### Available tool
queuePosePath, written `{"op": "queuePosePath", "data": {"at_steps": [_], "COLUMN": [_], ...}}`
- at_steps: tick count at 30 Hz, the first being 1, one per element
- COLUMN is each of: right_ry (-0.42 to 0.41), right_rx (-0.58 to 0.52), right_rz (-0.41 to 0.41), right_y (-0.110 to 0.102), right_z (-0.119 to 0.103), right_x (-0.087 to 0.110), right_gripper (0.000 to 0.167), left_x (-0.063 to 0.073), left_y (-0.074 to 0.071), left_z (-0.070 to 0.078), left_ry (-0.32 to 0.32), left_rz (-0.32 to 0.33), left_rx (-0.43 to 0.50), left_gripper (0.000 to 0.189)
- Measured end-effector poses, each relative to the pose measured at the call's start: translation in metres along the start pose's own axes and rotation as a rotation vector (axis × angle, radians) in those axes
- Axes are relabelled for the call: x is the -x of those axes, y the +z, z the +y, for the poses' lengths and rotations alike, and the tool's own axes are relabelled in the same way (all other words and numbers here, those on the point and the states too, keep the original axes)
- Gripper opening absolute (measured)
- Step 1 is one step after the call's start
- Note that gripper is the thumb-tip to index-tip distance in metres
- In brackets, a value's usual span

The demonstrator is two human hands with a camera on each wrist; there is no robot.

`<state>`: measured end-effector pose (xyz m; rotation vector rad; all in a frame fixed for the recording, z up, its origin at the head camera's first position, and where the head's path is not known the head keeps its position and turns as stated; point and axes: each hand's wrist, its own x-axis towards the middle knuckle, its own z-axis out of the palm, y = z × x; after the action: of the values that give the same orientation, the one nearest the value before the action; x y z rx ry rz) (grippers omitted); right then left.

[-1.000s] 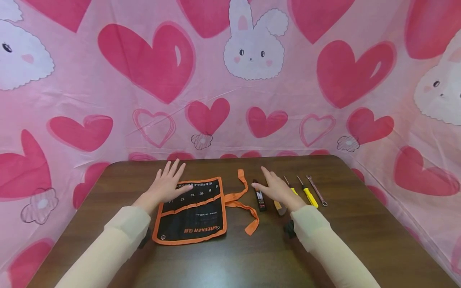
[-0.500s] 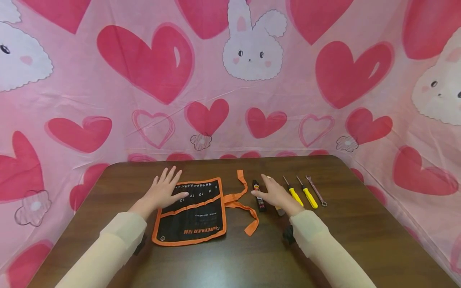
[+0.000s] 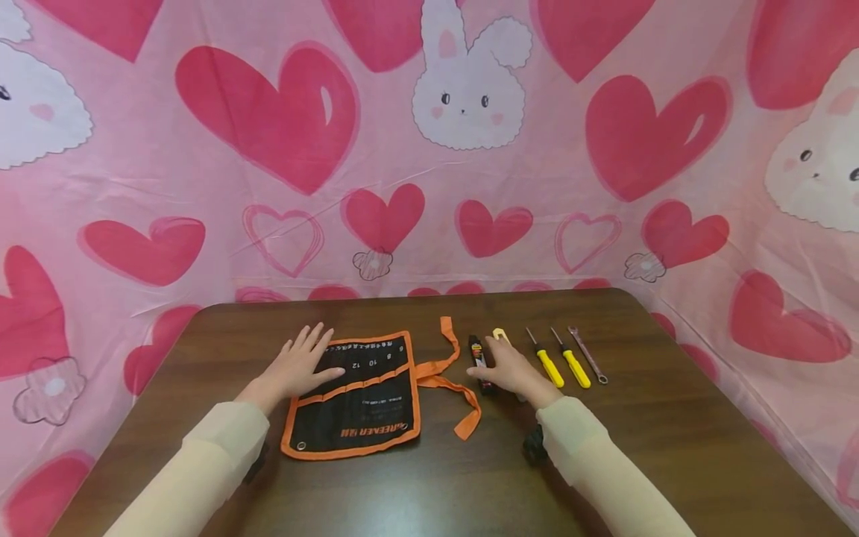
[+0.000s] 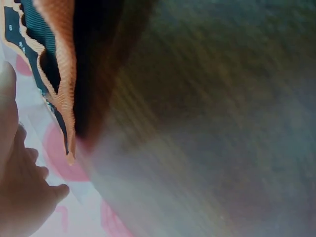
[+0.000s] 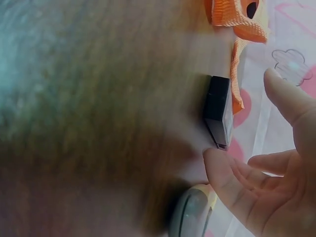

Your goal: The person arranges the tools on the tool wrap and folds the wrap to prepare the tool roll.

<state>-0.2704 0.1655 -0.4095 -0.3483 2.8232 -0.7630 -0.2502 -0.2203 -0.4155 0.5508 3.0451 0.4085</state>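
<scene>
My left hand [image 3: 295, 367] hovers with spread fingers over the left part of a black tool pouch [image 3: 376, 406] with orange trim. In the left wrist view that hand [image 4: 24, 192] is beside the raised edge of the pouch [image 4: 64, 89], with nothing in its grasp. My right hand [image 3: 511, 369], fingers relaxed, is above a small black box [image 3: 477, 349] and a utility knife [image 3: 499, 333], covering part of both. The right wrist view has the fingertips of the right hand [image 5: 276, 185] between the box [image 5: 217, 101] and the rounded grey end of the knife [image 5: 191, 213].
Two yellow-handled screwdrivers [image 3: 549, 368] [image 3: 576, 368] and a combination wrench [image 3: 588, 354] lie right of the right hand. Orange ties [image 3: 466, 403] trail from the pouch across the wooden table [image 3: 429, 492]. Behind the table hangs a pink heart-patterned cloth [image 3: 396, 149].
Both hands have sunk a little and drawn back towards me. The right hand has shifted left, uncovering both screwdriver handles and the yellow end of the knife. The things on the table stay put.
</scene>
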Motion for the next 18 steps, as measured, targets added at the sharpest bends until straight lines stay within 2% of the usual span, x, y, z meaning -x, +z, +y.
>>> {"op": "queuePosePath", "data": {"at_steps": [6, 10, 18], "right_ry": [0.026, 0.014, 0.012], "right_rx": [-0.005, 0.001, -0.019], "right_rz": [0.002, 0.004, -0.018], "right_y": [0.0058, 0.0083, 0.0096], "right_z": [0.0014, 0.0030, 0.0024], "right_x": [-0.0031, -0.0056, -0.0076], "right_gripper": [0.076, 0.071, 0.060], "left_x": [-0.0017, -0.0021, -0.0027], "left_y": [0.0030, 0.0031, 0.0018], "left_z": [-0.0018, -0.0034, -0.0031], "left_ry": [-0.004, 0.008, 0.013], "left_rz": [-0.098, -0.142, -0.202], "left_rx": [0.066, 0.096, 0.076], "left_gripper": [0.086, 0.087, 0.083]}}
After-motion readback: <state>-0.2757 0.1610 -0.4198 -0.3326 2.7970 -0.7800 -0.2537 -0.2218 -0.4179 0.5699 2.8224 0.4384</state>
